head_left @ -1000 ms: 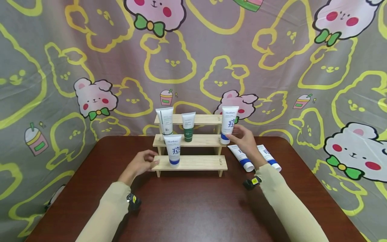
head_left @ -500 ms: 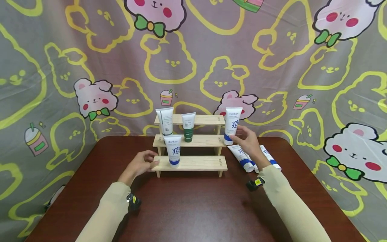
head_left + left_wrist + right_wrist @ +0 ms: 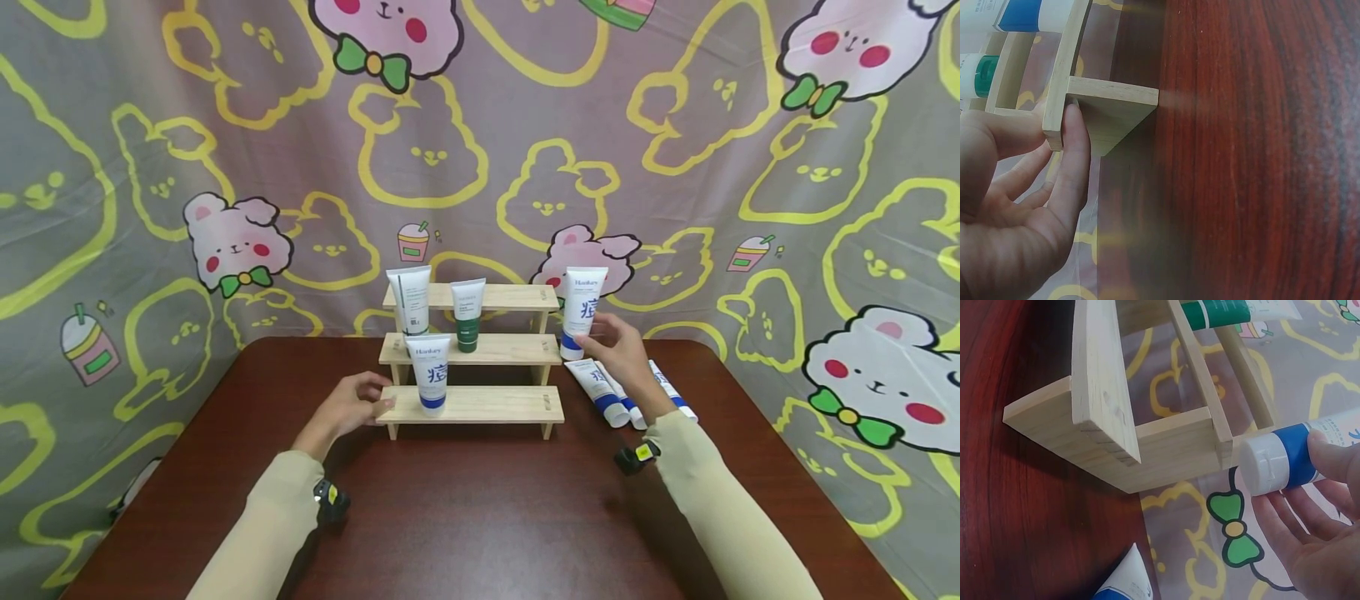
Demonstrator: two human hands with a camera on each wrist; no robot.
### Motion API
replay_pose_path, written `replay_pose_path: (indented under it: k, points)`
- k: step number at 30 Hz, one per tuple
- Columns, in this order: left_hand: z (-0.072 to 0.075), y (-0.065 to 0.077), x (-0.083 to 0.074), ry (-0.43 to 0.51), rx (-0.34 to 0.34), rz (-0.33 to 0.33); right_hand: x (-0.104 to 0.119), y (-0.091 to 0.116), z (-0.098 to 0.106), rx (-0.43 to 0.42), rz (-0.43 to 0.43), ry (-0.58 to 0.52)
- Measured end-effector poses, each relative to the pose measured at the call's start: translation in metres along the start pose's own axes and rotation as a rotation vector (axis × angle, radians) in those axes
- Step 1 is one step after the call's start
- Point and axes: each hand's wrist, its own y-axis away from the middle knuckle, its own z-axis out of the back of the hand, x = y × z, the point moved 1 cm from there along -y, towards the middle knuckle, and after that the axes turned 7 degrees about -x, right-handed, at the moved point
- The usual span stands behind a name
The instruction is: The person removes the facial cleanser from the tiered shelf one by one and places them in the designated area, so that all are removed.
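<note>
A three-step wooden display stand (image 3: 502, 404) is on the table. My left hand (image 3: 347, 410) pinches the left end of its lowest step; the left wrist view shows thumb and fingers (image 3: 1075, 156) on either side of the board. My right hand (image 3: 618, 348) holds a white squeeze tube (image 3: 583, 304) with blue lettering, upright and cap down. It is just off the right end of the middle step; in the right wrist view its white cap (image 3: 1261, 465) points toward the stand. A matching tube (image 3: 431, 371) stands on the lowest step, toward the left.
On the middle step stand a green-and-white tube (image 3: 467, 317) and a taller white tube (image 3: 410, 302), partly hidden. Several white-and-blue tubes (image 3: 597, 392) lie on the brown table (image 3: 480, 508) right of the stand, partly behind my right arm. A patterned curtain (image 3: 465, 167) hangs behind.
My right hand has shifted a little to the right with the tube, from the middle step's right end to just beyond it. My left hand has stayed in place.
</note>
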Motion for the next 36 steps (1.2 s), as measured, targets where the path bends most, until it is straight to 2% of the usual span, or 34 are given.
replay_pose_path:
  k: [14, 29, 36]
  points:
    - [-0.001, -0.001, 0.001, -0.013, -0.005, 0.003, -0.011, -0.002, 0.01, -0.018, 0.001, 0.0]
    - [-0.001, -0.001, 0.001, -0.006, -0.007, 0.016, -0.019, -0.001, 0.024, -0.039, -0.003, 0.078]
    - [0.0, 0.0, 0.001, -0.008, -0.005, -0.02, -0.02, 0.003, 0.03, -0.032, -0.015, 0.058]
